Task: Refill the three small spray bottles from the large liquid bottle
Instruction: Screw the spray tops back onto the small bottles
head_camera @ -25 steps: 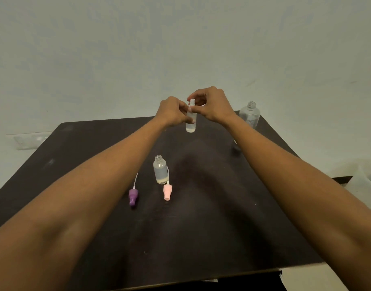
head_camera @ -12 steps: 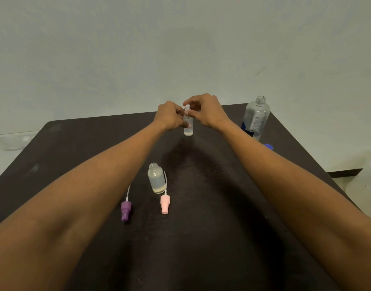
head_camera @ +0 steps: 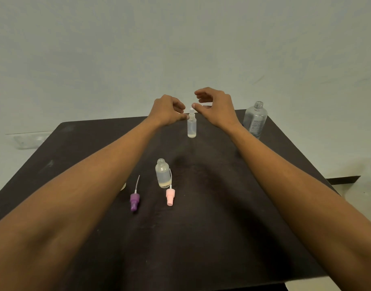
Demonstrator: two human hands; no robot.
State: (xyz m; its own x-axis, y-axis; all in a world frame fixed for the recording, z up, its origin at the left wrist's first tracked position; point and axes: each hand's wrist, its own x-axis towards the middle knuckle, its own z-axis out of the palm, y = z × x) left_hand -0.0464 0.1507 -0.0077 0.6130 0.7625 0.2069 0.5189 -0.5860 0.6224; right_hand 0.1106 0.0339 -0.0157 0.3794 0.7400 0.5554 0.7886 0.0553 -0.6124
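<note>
Your left hand (head_camera: 166,111) pinches the slim spray bottle (head_camera: 191,127) steady; your right hand (head_camera: 215,107) hovers open just beside it, holding nothing.

Plain room: dark table (head_camera: 212,238) against bare pale wall (head_camera: 117,49).

counts, head view. one dark table (head_camera: 222,238). small clear bottles in sight: two. one slim spray bottle (head_camera: 191,129) standing upright at the far middle with its white sprayer top on, one open small bottle (head_camera: 163,174) standing nearer, neck uncapped. a third small bottle cannot be made out. one large clear bottle (head_camera: 255,119), uncapped, at the far right corner. loose sprayer tops lying flat on the table: two, one purple sprayer (head_camera: 134,201), one pink sprayer (head_camera: 170,196), each with a thin dip tube. hands: two, left hand (head_camera: 166,110) and right hand (head_camera: 215,108).
</note>
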